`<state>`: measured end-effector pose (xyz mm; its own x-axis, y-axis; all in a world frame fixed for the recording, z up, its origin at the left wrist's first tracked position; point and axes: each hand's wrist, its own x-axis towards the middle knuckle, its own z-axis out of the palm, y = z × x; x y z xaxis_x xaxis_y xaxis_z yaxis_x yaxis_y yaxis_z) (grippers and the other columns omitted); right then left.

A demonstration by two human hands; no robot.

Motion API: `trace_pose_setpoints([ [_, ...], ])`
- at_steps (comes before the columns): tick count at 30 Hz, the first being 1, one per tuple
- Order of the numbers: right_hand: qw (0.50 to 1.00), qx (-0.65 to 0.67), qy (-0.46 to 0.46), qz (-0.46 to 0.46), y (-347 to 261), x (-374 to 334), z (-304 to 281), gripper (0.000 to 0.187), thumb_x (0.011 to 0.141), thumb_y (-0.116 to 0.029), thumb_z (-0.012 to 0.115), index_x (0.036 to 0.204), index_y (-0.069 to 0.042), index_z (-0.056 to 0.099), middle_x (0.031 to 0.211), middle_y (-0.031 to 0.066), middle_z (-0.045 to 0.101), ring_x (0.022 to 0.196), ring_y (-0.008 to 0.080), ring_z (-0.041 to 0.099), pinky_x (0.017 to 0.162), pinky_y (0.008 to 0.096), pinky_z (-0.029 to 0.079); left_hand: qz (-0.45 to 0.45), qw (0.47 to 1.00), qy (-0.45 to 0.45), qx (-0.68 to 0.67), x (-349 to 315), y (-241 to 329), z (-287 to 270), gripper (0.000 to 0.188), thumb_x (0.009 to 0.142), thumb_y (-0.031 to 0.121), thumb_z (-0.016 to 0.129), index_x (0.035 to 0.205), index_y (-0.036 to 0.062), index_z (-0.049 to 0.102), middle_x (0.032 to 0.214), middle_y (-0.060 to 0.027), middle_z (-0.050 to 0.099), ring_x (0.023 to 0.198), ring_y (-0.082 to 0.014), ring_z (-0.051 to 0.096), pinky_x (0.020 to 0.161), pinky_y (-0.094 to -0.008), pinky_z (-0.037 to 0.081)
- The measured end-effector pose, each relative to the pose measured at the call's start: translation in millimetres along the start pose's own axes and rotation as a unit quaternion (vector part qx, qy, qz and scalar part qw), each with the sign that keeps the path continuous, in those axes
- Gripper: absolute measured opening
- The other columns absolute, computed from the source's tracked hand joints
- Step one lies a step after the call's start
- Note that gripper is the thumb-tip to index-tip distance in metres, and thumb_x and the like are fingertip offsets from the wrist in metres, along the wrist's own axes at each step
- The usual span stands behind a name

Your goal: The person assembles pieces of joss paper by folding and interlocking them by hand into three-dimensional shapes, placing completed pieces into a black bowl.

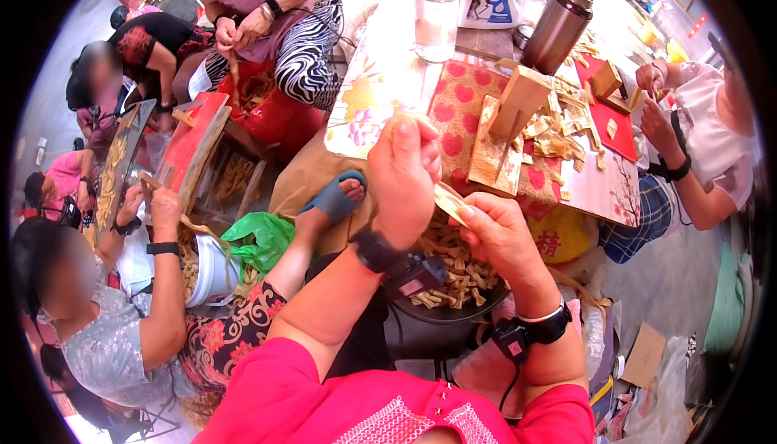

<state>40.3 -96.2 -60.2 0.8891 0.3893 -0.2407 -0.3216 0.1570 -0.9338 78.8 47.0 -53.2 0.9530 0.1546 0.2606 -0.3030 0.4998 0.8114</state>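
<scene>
Folding: left hand (402, 170) and right hand (495, 232) pinched one pale strip (450, 201) | dark bowl (453, 311) held many folded pieces | loose strips (558, 132) remained on table (380, 92).

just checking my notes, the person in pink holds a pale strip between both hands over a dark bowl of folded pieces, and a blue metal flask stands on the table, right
Not quite: the flask is brown metal, not blue, as the head view shows. The rest holds: left hand and right hand hold a pale strip over the dark bowl of folded pieces.
</scene>
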Motion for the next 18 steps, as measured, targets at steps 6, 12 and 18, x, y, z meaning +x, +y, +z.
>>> trace_pose_setpoints([
  [6,0.968,0.22,-0.073,-0.091,-0.6,-6.1,1.9,0.023,0.088,-0.016,0.057,0.103,0.0,0.052,0.075,0.0,0.052,0.055,0.0051,0.044,0.048,0.0195,0.036,0.285,0.881,-0.185,0.329,-11.7,-3.3,-5.7,0.023,0.089,0.013,0.053,0.101,-0.005,0.063,0.099,-0.0219,0.064,0.092,-0.0319,0.065,0.079,-0.0348,0.05],
  [12,0.905,-0.255,0.183,-0.288,24.0,1.6,0.9,0.012,0.089,-0.008,0.054,0.095,0.003,0.054,0.069,0.0017,0.058,0.061,0.0078,0.048,0.055,0.0239,0.042,0.026,0.914,-0.214,0.344,-32.2,-8.3,9.8,0.033,0.094,0.018,0.046,0.113,-0.005,0.06,0.118,-0.0238,0.058,0.114,-0.0283,0.055,0.094,-0.0321,0.043],
  [18,0.979,0.108,0.16,-0.068,10.2,-6.1,-5.4,0.019,0.092,-0.019,0.047,0.093,-0.005,0.058,0.053,-0.008,0.037,0.039,0.0026,0.029,0.037,0.0214,0.026,-0.083,0.907,-0.226,0.345,-22.9,-0.9,6.0,0.025,0.08,0.004,0.05,0.101,-0.0037,0.061,0.113,-0.0166,0.057,0.094,-0.0181,0.059,0.079,-0.0287,0.047],
])
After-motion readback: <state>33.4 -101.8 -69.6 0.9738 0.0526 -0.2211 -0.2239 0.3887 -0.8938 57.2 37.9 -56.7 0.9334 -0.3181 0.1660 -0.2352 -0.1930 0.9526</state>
